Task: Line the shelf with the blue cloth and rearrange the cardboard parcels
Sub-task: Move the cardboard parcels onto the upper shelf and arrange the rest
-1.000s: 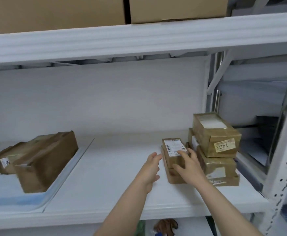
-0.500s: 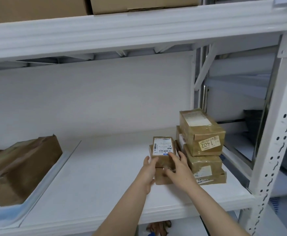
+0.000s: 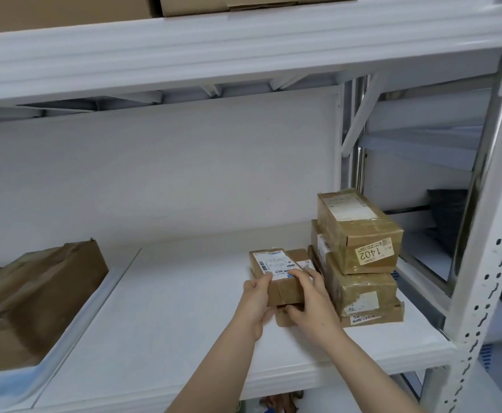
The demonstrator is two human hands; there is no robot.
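while the left hand (image 3: 255, 302) and right hand (image 3: 312, 302) clasp the small labelled parcel (image 3: 279, 272) from either side, fingers curled round it, it sits beside the stacked parcels (image 3: 360, 251).

top parcel (image 3: 360, 231) | yellow sticker (image 3: 373, 251): "1402", upside down | other labels unreadable

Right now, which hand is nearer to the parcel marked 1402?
Right. The right hand holds the small parcel on the side facing the 1402 parcel; the left hand holds its opposite side, farther left.

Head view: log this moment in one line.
left hand, right hand: grip small brown cardboard parcel | beside brown parcel stack | on white shelf
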